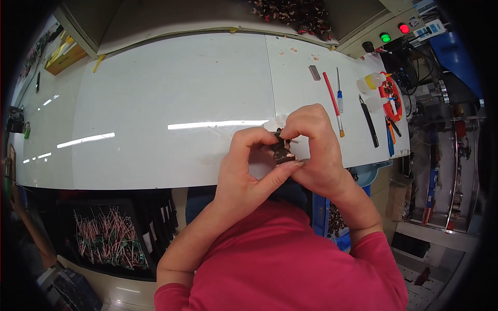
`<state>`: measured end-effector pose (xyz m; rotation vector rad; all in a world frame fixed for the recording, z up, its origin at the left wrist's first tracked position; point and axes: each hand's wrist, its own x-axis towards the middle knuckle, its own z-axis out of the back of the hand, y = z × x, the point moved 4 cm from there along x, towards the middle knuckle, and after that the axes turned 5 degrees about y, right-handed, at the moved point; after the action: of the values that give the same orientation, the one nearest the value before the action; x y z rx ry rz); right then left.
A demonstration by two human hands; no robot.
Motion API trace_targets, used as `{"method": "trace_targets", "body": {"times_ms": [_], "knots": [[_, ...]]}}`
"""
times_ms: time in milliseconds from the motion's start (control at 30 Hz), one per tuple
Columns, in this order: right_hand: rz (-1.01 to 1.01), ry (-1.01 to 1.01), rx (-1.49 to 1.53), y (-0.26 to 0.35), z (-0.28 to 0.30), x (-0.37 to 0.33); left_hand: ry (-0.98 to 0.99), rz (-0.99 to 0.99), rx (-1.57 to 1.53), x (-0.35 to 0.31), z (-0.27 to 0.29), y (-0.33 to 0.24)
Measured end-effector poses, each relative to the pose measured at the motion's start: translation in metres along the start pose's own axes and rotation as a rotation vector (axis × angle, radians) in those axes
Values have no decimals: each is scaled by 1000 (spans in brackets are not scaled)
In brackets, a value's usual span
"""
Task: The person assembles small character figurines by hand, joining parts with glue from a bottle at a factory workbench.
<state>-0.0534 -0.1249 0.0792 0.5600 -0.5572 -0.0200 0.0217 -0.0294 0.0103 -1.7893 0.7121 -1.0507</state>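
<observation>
A small dark brown figure-like piece with paler patches (281, 148) is held up between both hands, just over the near edge of the white table. My left hand (243, 163) grips it from the left, thumb along its lower end and bent index finger at its upper part. From the right, my right hand (319, 147) pinches the same piece, its thumb and fingertips closed on it. The fingers hide part of the piece, so its exact kind does not show. Some clear, thin plastic-like material (277, 122) lies on the table behind it.
Right of my hands lie a red brush (332, 98), a blue-handled screwdriver (340, 101), a black pen-like tool (369, 122) and pliers (390, 136). Behind them are a squeeze bottle (371, 82) and red tray (394, 106). A black bin of wired parts (111, 238) stands lower left.
</observation>
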Motion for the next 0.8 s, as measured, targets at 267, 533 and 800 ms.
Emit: {"method": "trace_targets", "body": {"times_ms": [267,533,800], "knots": [[9,-2,6,3,-1,0,-14,28,-48,-2,2,-1],[20,5,-7,2,1,-1,12,50,-12,-1,2,-2],[24,-21,-3,-2,-1,-11,44,36,12,-1,0,0]]}}
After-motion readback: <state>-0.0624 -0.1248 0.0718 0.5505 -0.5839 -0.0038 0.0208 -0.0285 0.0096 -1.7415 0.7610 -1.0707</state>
